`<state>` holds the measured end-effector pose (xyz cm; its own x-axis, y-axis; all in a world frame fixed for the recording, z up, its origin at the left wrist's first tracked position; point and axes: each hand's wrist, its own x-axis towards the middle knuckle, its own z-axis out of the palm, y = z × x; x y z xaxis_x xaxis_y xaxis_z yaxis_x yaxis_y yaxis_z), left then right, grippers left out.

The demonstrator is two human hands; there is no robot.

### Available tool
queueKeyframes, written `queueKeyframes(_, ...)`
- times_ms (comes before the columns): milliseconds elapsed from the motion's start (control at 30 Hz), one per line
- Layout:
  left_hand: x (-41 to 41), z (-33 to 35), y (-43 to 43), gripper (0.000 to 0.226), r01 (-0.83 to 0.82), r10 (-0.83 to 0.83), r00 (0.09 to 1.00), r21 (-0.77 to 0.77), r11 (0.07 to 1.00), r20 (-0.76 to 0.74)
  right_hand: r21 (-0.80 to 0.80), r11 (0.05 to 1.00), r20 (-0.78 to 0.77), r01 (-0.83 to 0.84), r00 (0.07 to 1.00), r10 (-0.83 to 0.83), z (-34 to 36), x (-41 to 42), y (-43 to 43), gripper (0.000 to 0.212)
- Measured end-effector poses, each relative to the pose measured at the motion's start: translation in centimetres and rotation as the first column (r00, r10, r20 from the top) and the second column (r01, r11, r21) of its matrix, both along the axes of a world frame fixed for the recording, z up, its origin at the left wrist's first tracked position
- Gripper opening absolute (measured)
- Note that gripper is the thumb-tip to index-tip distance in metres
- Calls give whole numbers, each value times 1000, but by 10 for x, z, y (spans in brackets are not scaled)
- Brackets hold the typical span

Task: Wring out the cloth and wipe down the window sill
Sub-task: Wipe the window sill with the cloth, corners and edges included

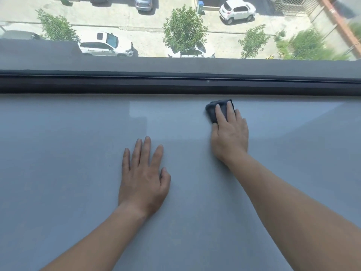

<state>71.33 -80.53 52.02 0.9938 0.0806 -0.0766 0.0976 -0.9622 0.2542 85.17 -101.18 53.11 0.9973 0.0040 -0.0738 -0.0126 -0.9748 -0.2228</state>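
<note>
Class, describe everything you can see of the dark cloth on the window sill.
The dark grey-blue cloth looks soft and bunched into a small wad, not spread flat. It lies on the pale grey window sill, near the dark window frame. The right hand presses on it with flat fingers, covering much of it. Whether it is damp cannot be told.

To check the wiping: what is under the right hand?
The folded dark cloth lies under the right hand, flat on the sill. Its near part is covered by the palm.
</note>
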Motion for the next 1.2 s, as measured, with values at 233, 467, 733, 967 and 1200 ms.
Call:
queueKeyframes(233,-1,3,-4,66,-19,20,1000,-19,1000,21,0,926,-37,-378,925,378,-3,-49,-21,54)
queueKeyframes(467,-3,2,-3,65,-5,10,997,-69,998,81,12,917,40,-400,916,399,-7,-106,-9,60)
queueKeyframes(733,-67,11,-46,62,-69,74,997,-106,992,39,22,990,-25,-137,990,138,0,-80,-51,58)
queueKeyframes(967,-82,-1,-59,68,-35,35,999,32,999,-19,-22,834,1,-552,834,552,-6,-136,-69,59)
queueKeyframes(1200,-82,2,-61,69,-48,48,999,30,998,-10,2,949,40,-316,948,316,-5,-158,-65,65)
